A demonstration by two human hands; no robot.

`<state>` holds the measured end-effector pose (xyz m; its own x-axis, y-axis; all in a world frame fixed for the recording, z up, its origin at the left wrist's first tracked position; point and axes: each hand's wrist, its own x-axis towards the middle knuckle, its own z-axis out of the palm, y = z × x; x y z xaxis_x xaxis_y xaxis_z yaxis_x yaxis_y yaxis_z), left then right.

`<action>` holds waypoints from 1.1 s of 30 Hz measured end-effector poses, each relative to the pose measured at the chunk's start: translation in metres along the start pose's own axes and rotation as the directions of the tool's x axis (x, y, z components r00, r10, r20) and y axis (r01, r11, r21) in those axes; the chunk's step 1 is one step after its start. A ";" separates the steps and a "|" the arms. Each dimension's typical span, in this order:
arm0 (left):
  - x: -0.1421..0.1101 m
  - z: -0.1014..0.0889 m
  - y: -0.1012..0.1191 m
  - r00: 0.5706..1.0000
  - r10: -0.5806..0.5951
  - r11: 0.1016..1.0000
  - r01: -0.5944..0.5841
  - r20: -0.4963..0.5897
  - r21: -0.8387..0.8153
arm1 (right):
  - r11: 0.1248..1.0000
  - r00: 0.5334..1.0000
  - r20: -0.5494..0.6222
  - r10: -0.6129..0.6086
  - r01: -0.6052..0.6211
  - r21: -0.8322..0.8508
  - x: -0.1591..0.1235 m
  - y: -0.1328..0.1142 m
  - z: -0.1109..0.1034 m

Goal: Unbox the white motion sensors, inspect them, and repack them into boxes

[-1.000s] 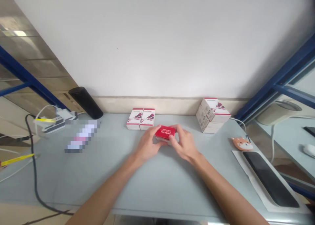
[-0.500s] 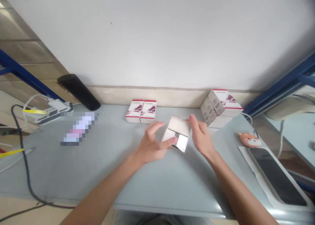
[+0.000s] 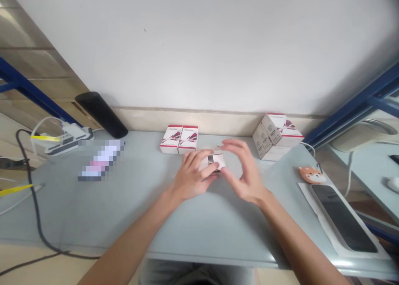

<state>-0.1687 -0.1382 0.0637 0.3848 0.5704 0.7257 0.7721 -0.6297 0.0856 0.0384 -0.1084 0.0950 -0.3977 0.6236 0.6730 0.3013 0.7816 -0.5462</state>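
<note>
A small white carton (image 3: 220, 160) is gripped by my left hand (image 3: 195, 177), whose fingers curl over its left side and near face. Something dark and shiny shows at the carton's near side, too blurred to name. My right hand (image 3: 246, 172) is open at the carton's right side, with the thumb near its lower corner and the fingers arched past its far edge. Whether the right thumb touches the carton, I cannot tell. Behind the left hand, two white cartons with red edges and purple print (image 3: 179, 139) stand side by side.
A stack of similar cartons (image 3: 279, 135) stands at the back right. On the right lie an orange animal-face case (image 3: 312, 174) and a phone (image 3: 343, 218) on a white sheet. To the left are a black cylinder (image 3: 102, 115), a power strip (image 3: 70, 140), cables and a pixelated item (image 3: 101, 160).
The carton has turned and its raised flap no longer shows plainly. My right hand has loosened from the carton's edge and spread its fingers. My left fingers have closed further over it.
</note>
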 end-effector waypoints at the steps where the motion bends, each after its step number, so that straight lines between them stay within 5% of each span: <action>1: 0.000 -0.001 -0.001 1.000 -0.022 1.000 0.022 0.012 -0.008 | 0.995 0.996 0.069 -0.052 0.057 -0.078 0.000 -0.002 0.001; 6: 0.004 -0.007 -0.003 0.991 -0.069 0.987 0.084 0.111 -0.137 | 0.970 0.985 0.108 -0.131 0.150 -0.193 -0.001 0.004 0.009; 17: 0.007 -0.004 0.004 1.000 0.006 0.977 -0.010 -0.022 -0.211 | 0.957 0.978 0.066 -0.200 0.209 -0.200 0.001 0.013 -0.003; 27: 0.004 0.001 0.001 0.994 -0.035 0.996 0.026 -0.102 -0.088 | 0.987 0.999 -0.003 0.036 -0.036 -0.159 -0.004 0.026 -0.003; 33: 0.001 0.008 0.006 0.984 -0.032 0.996 0.018 -0.177 -0.083 | 0.970 0.996 -0.042 -0.073 0.061 -0.234 -0.002 0.032 -0.004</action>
<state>-0.1591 -0.1371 0.0592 0.2645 0.4882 0.8317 0.7340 -0.6613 0.1548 0.0522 -0.0846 0.0777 -0.3821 0.5651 0.7312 0.4706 0.8000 -0.3723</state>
